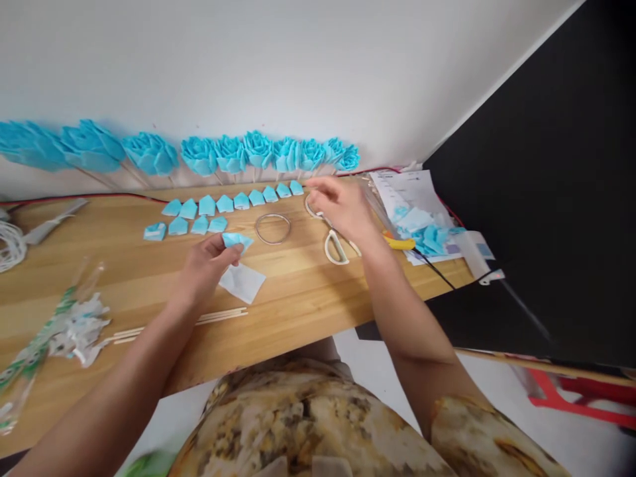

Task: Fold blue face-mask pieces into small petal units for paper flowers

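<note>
My left hand [211,262] pinches a folded blue petal [237,241] between thumb and fingers, just above a white square sheet [243,283] on the wooden table. My right hand [342,207] hovers over the scissors [336,248], fingers loosely bent and apart, with nothing visible in them. Its fingertips come close to the right end of a row of folded blue petals [241,201]. A shorter row of petals [177,226] lies in front of that one. Between my hands rests a thin wire ring [273,228]; part of the scissors is hidden under my right hand.
Blue flowers on sticks [199,156] lean along the wall. Thin wooden sticks [221,317] lie near the front edge. Crumpled plastic [82,324] is at left, white cord [10,246] behind it. At right are a yellow-handled tool [399,242], blue scraps [430,238] and papers [422,185].
</note>
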A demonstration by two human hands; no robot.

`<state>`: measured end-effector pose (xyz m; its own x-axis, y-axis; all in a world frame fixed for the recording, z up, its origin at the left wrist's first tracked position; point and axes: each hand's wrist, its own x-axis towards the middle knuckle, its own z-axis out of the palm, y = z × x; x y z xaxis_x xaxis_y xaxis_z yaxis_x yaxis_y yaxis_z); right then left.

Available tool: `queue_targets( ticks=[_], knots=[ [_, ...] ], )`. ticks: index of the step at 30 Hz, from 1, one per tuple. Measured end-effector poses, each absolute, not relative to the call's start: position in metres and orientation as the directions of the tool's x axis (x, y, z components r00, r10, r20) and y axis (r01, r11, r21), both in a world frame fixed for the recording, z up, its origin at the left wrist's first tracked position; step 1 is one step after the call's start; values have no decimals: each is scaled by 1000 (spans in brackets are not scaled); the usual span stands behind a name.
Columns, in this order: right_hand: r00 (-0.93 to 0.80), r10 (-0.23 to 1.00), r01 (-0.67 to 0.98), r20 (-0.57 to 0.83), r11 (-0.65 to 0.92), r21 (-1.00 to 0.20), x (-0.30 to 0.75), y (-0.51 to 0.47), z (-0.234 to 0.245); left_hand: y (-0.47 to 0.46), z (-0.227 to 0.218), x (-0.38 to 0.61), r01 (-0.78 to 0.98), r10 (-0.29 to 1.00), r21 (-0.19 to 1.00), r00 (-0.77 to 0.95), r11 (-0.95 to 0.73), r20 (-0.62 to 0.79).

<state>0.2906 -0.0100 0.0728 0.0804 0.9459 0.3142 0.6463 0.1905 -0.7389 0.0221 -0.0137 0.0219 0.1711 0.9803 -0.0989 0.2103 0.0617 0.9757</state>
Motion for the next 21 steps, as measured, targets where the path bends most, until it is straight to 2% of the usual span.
queue_targets(
  ticks=[3, 5, 9, 12, 15, 17, 21],
  knots=[
    [185, 940, 842, 287, -1, -539, 322, -12, 65, -15, 23, 22, 193, 979, 979, 176, 64, -99],
    [182, 956, 913, 229, -78, -401, 330, -15, 49, -16, 23, 22, 190, 978, 980, 182, 67, -102],
    [110, 970, 978, 217, -67, -199, 325, -17, 19, -17, 24, 22, 189, 977, 979, 181, 77, -112],
    [65, 971, 995, 230, -45, -92, 318, -12, 8, -18, 25, 22, 189, 978, 978, 170, 87, -120],
    [60, 969, 997, 238, -46, -66, 318, -8, 3, -18, 28, 22, 196, 979, 975, 154, 102, -133],
    [79, 960, 994, 269, -56, -91, 320, -6, -1, -19, 29, 23, 187, 978, 976, 155, 110, -140],
    [175, 928, 956, 328, -81, -281, 328, -2, -12, -19, 29, 23, 165, 974, 977, 162, 134, -161]
  ],
)
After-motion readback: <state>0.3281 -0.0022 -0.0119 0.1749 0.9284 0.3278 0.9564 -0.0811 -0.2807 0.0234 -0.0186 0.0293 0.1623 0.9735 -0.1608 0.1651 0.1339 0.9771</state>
